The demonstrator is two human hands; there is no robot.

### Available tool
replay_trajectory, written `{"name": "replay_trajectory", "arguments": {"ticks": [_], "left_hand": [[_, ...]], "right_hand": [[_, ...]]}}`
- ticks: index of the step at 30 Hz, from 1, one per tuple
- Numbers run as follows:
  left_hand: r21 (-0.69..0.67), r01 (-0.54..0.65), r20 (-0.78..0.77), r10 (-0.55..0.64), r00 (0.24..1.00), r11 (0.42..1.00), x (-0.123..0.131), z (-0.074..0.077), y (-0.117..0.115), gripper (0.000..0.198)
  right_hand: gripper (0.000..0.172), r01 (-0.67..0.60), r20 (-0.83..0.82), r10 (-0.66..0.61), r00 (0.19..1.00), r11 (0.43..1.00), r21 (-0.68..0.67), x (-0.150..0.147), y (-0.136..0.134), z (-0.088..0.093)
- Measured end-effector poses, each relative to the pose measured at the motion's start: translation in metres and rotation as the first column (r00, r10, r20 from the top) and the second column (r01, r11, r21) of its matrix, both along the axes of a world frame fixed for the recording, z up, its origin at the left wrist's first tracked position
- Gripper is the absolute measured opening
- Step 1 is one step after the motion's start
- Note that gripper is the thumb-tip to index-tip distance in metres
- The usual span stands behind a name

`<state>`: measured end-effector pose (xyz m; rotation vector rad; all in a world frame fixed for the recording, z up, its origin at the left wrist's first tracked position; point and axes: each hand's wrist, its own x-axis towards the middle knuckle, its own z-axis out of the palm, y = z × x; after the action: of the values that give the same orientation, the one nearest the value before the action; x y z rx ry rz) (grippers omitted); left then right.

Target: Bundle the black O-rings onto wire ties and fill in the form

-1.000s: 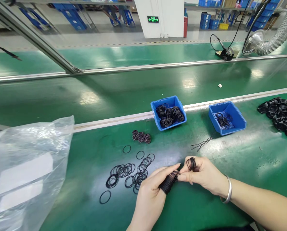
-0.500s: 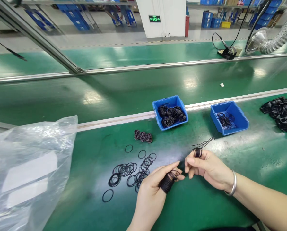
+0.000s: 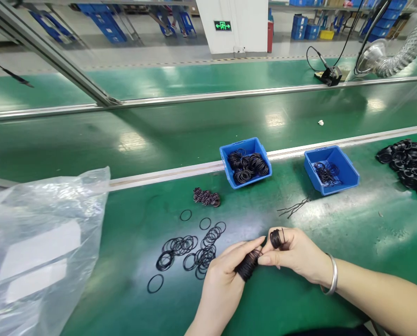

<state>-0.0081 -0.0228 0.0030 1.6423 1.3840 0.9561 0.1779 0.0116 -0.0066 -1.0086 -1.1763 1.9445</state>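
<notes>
A thick bunch of thin black rubber rings (image 3: 246,267) is looped around the fingers of my left hand (image 3: 222,280), which is closed about it. A smaller set of black rings (image 3: 275,238) circles a finger of my right hand (image 3: 295,254). The right thumb and fingertips pinch at the near edge of the left bunch, so the two hands touch. Left of my hands, loose black rings (image 3: 182,246) lie spread over the green table (image 3: 131,298). Several thin black strips (image 3: 294,208) rest on the table beyond my right hand.
A blue bin (image 3: 225,158) holds bundled black rings; a second blue bin (image 3: 350,176) holds fewer. A small dark cluster of coiled parts (image 3: 206,197) sits left of them. A clear plastic bag (image 3: 89,210) covers the left side. Black parts (image 3: 406,163) are heaped at the far right.
My right hand has moved left and down, and its fingertips now meet the ring bunch on my left hand. The left hand has stayed nearly in place.
</notes>
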Motion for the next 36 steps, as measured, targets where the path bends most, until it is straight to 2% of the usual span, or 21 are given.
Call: {"name": "replay_trajectory", "arguments": {"ticks": [3, 6, 8, 10, 13, 16, 19, 22, 26, 29, 31, 33, 36], "left_hand": [[-0.045, 0.033, 0.068, -0.030, 0.997, 0.998, -0.001, -0.002, 0.000, 0.028], [-0.066, 0.068, 0.163, -0.056, 0.985, 0.996, -0.003, -0.006, -0.001, 0.028], [-0.076, 0.071, 0.202, -0.054, 0.978, 0.995, -0.003, -0.006, -0.001, 0.028], [-0.086, 0.054, 0.181, -0.037, 0.983, 0.995, -0.003, -0.006, 0.000, 0.028], [-0.057, 0.013, 0.084, -0.008, 0.996, 0.998, -0.001, -0.004, 0.002, 0.028], [-0.011, 0.015, 0.039, -0.014, 0.999, 1.000, 0.001, -0.002, 0.003, 0.033], [0.003, 0.030, 0.041, -0.030, 0.999, 1.000, 0.002, 0.000, 0.002, 0.036], [-0.015, 0.056, 0.080, -0.054, 0.995, 0.998, -0.001, 0.001, 0.002, 0.034], [-0.042, 0.118, 0.164, -0.110, 0.980, 0.992, -0.004, 0.000, 0.002, 0.037], [-0.049, 0.132, 0.200, -0.120, 0.972, 0.990, -0.003, 0.001, 0.001, 0.036], [-0.080, 0.102, 0.255, -0.079, 0.964, 0.992, 0.000, 0.002, -0.001, 0.030], [-0.148, 0.019, 0.324, 0.030, 0.945, 0.989, 0.001, 0.004, -0.002, 0.024], [-0.262, -0.086, 0.342, 0.176, 0.923, 0.961, 0.001, 0.005, -0.003, 0.020]], "right_hand": [[0.035, -0.034, -0.078, 0.026, 0.997, 0.994, -0.106, 0.001, 0.002, 0.001], [0.036, -0.083, -0.152, 0.064, 0.986, 0.989, -0.120, 0.003, 0.004, 0.003], [0.035, -0.091, -0.137, 0.077, 0.988, 0.990, -0.104, 0.004, 0.004, 0.004], [0.033, -0.061, -0.043, 0.060, 0.997, 0.998, -0.031, 0.004, 0.003, 0.003], [0.027, 0.003, 0.122, -0.024, 0.992, 0.985, 0.172, 0.003, 0.000, 0.001], [0.023, 0.011, 0.149, -0.050, 0.988, 0.968, 0.250, 0.002, -0.002, 0.001], [0.024, 0.000, 0.093, -0.017, 0.995, 0.984, 0.176, 0.002, -0.001, 0.001], [0.028, -0.018, -0.003, 0.018, 1.000, 1.000, 0.004, 0.003, 0.000, 0.001], [0.034, -0.093, -0.161, 0.070, 0.984, 0.986, -0.141, 0.004, 0.004, 0.006], [0.031, -0.124, -0.211, 0.075, 0.975, 0.965, -0.230, 0.005, 0.006, 0.009], [0.030, -0.121, -0.242, 0.044, 0.969, 0.942, -0.313, 0.006, 0.008, 0.009], [0.027, -0.091, -0.293, -0.027, 0.956, 0.919, -0.383, 0.008, 0.010, 0.008], [0.023, -0.033, -0.352, -0.125, 0.928, 0.912, -0.410, 0.011, 0.013, 0.006]]}}
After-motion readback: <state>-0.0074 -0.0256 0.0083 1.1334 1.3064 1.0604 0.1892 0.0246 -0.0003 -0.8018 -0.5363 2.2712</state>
